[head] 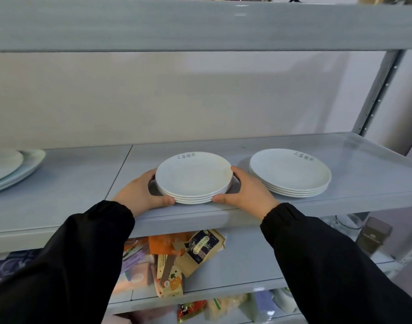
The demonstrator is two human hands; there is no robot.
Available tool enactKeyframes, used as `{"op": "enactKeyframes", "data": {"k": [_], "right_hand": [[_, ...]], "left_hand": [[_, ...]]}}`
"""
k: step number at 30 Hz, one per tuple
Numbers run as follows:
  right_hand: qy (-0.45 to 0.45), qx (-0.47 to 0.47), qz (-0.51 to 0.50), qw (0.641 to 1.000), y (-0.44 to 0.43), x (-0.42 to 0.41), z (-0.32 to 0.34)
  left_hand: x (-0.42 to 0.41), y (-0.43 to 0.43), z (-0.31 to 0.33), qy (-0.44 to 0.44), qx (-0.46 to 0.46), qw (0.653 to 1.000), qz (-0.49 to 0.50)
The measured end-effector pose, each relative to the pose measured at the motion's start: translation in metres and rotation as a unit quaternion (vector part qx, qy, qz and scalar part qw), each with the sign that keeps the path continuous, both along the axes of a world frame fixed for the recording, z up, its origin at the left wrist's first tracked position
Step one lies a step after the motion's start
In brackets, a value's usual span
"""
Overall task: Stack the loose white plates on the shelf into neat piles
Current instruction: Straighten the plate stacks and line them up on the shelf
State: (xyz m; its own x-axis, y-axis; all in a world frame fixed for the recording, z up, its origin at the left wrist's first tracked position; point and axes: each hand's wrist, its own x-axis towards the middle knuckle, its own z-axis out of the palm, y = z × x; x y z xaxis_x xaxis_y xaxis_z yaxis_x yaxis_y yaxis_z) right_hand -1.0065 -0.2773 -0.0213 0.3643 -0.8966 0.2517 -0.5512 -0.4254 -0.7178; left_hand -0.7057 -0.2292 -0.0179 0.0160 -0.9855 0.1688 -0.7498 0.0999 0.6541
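Plates (193,177) sit in a short pile near the shelf's (364,183) front edge, cupped between both hands. Left hand (142,192) and right hand (246,190) each curl around opposite rims, thumbs on the near side, equally close. A second pile (290,173) stands just beside, toward the shelf's right end.

Storeroom: metal shelving (200,213), food packets (195,251)

Snack packets (177,258) and a dark box (373,237) sit on lower shelves.
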Motion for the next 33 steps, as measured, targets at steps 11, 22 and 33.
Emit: {"op": "enactKeyframes", "data": {"k": [11, 22, 33], "right_hand": [[-0.012, 0.008, -0.01, 1.0, 0.001, -0.004, -0.002], [-0.022, 0.001, -0.014, 1.0, 0.0, -0.005, -0.003], [-0.01, -0.001, -0.02, 1.0, 0.002, -0.005, -0.002]], "left_hand": [[-0.001, 0.001, -0.005, -0.022, -0.004, 0.999, -0.036], [-0.001, -0.005, -0.008, -0.038, -0.011, 0.998, -0.05], [-0.001, -0.003, -0.013, -0.044, -0.037, 0.997, -0.048]]}}
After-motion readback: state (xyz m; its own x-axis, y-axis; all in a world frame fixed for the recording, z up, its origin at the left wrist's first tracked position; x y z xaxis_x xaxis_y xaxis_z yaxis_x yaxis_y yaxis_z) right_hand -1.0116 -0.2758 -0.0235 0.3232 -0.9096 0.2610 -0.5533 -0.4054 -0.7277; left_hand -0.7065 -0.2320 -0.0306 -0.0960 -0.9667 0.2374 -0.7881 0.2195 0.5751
